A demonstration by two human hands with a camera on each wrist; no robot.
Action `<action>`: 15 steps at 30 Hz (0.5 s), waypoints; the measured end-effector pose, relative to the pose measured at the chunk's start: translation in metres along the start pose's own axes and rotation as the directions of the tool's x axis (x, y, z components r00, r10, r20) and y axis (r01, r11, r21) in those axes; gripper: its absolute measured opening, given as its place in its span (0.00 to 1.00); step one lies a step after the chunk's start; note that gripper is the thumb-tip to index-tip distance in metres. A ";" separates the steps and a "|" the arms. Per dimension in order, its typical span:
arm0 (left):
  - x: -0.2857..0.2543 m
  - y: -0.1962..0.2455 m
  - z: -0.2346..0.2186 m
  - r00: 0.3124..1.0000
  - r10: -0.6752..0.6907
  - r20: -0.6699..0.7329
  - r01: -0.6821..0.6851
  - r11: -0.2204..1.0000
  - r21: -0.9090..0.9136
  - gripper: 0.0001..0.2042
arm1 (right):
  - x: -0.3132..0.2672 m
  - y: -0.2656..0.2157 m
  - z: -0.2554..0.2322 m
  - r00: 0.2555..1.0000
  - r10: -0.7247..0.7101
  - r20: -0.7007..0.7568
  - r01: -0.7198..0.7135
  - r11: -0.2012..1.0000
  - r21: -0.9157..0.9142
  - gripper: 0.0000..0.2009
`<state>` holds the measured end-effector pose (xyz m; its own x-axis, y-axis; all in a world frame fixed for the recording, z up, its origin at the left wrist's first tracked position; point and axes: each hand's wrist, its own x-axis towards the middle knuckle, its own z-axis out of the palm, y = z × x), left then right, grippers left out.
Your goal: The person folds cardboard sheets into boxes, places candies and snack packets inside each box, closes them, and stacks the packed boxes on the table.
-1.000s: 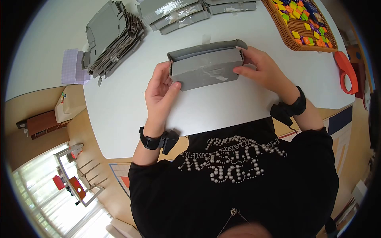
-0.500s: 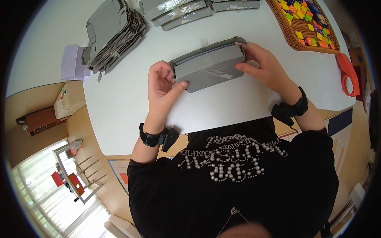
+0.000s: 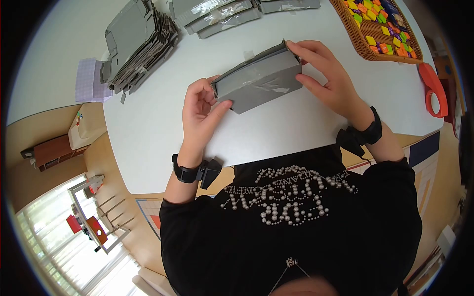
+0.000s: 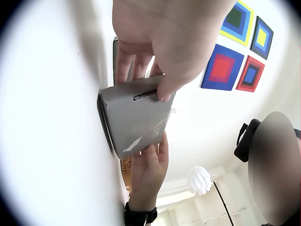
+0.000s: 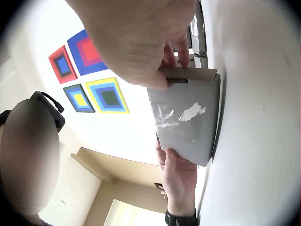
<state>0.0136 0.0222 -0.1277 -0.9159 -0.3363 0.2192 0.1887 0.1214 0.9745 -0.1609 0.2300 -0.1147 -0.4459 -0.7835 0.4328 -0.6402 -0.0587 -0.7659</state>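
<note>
A grey cardboard box (image 3: pixel 261 85) with torn, whitish scuffs on its front stands on the white table, its right end angled away from me. My left hand (image 3: pixel 198 112) holds its left end, thumb on the front corner and fingers behind. At the other end my right hand (image 3: pixel 332 84) grips the box, fingertips on the upper back corner and thumb against the front. The back flap lies close along the top edge. In the right wrist view a slot shows in the box (image 5: pixel 181 117) beside the right thumb; the inside is hidden.
A stack of flattened grey cardboard (image 3: pixel 136 47) stands at the back left, beside a purple checked paper (image 3: pixel 89 81). More grey boxes (image 3: pixel 222 19) lie at the back. To the right are a wicker basket (image 3: pixel 359 48) of colourful wrapped pieces and a red tape dispenser (image 3: pixel 428 79).
The box's back flap has come down from upright, narrowing the opening. The box has turned, its right end moving away. My right fingers have shifted up to the back corner.
</note>
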 end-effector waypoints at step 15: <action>0.003 -0.002 0.002 1.000 -0.023 -0.013 0.021 0.995 -0.097 0.21 | -0.001 0.011 -0.003 0.998 -0.041 -0.042 0.046 0.989 0.139 0.19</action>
<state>0.0096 0.0228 -0.1289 -0.9150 -0.3516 0.1978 0.2029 0.0227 0.9789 -0.1696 0.2318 -0.1220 -0.4454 -0.7537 0.4832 -0.5672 -0.1800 -0.8036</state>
